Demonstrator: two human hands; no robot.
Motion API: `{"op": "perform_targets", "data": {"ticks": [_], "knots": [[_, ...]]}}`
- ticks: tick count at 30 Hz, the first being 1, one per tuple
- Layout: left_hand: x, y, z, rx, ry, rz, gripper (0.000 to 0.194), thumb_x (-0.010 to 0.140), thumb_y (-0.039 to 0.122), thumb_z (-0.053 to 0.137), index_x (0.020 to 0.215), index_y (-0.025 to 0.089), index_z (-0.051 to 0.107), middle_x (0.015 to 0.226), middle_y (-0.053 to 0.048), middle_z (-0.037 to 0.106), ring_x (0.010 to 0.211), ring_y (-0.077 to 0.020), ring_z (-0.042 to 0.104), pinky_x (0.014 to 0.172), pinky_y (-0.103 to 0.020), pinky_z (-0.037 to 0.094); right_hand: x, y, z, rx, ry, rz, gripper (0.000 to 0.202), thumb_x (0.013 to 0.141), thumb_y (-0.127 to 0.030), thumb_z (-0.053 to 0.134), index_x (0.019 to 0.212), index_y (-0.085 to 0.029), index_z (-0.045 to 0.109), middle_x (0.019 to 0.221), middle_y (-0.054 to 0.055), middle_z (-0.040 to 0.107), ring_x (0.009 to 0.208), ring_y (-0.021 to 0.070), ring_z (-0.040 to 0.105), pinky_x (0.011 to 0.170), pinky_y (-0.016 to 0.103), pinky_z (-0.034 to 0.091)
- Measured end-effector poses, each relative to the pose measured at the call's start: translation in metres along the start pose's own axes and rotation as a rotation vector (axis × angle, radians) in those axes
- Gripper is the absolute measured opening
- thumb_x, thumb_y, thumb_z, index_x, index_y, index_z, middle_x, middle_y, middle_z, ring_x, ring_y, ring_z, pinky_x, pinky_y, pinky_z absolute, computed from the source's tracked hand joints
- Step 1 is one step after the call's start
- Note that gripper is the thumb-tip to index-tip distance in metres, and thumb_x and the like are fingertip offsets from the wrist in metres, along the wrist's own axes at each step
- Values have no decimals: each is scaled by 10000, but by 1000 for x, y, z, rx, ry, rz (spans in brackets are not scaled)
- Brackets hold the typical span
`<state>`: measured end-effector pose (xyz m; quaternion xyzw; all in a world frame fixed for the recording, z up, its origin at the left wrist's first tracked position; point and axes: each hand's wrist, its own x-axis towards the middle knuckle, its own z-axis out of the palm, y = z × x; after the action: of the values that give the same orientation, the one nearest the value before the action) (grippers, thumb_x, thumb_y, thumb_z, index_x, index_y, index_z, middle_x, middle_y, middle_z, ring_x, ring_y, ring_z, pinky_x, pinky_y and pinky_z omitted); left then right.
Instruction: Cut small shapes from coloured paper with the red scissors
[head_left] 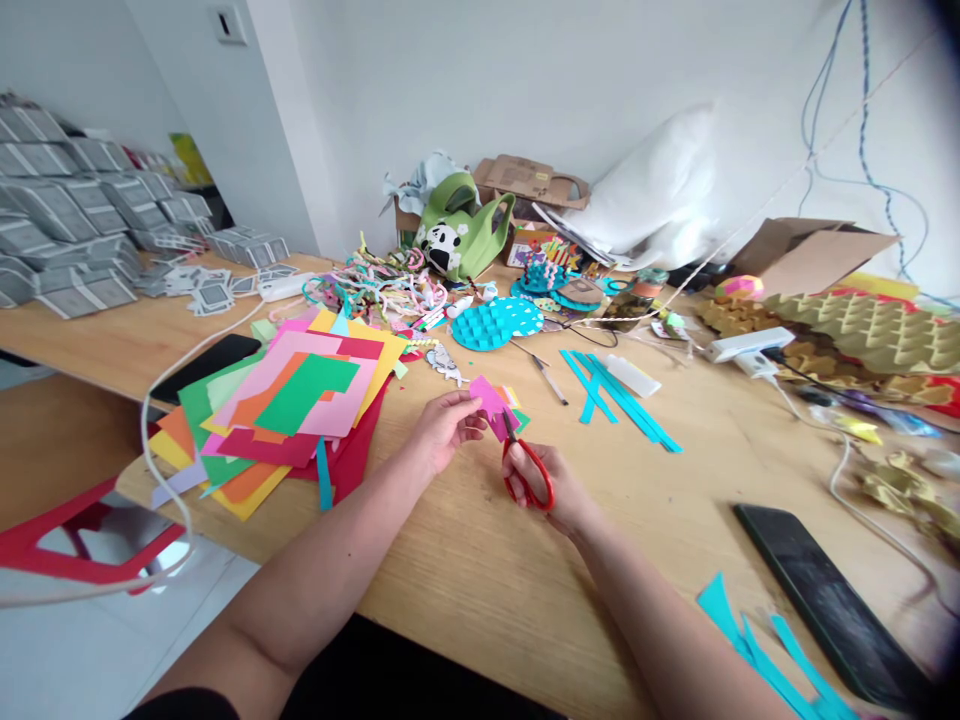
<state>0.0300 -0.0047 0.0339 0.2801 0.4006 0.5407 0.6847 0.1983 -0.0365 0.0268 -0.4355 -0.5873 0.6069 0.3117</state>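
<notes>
Single view, worn on person's head; looks forward and down over bench (420,560). Forearms enter from bottom edge, hands at middle distance near centre. Wide reach: bench stretches to pale wall (600,60) behind, floor (67,650) at lower left. No second view sharing scene.

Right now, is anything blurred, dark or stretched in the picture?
Head view: the stacked grey packs at left look smeared; the upper right corner is darkened; the black phone at lower right seems stretched by the wide lens; the red-handled scissors look clearer.
</notes>
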Motion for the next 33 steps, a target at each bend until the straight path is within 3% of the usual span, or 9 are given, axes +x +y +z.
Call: {"op": "perform_targets", "data": {"ticks": [5,18,29,33], "knots": [[-2,-4,3,81,-34,61,268,597,228,767,813,120,652,733,-28,647,600,-83,567,572,-212,455,0,-1,3,1,19,38,527,778,-682,513,634,-176,538,377,-42,473,335,75,386,374,212,238],[1,-7,2,245,26,156,193,621,184,691,802,121,671,749,-46,679,607,-96,565,547,-200,418,-3,-7,6,50,-29,117,567,785,-718,466,666,-170,554,403,-30,492,304,67,358,299,195,201],[1,-8,0,293,-18,159,211,634,193,674,833,121,666,738,-38,672,578,-83,538,532,-190,395,-3,-6,4,125,-68,165,579,783,-713,476,695,-148,562,461,-21,529,342,71,452,281,156,279],[0,-5,1,305,7,158,198,628,182,670,819,128,666,699,-24,658,568,-80,525,526,-186,382,-4,-8,3,170,-142,214,603,779,-735,450,729,-148,580,496,-12,552,394,90,514,297,157,320]]}}
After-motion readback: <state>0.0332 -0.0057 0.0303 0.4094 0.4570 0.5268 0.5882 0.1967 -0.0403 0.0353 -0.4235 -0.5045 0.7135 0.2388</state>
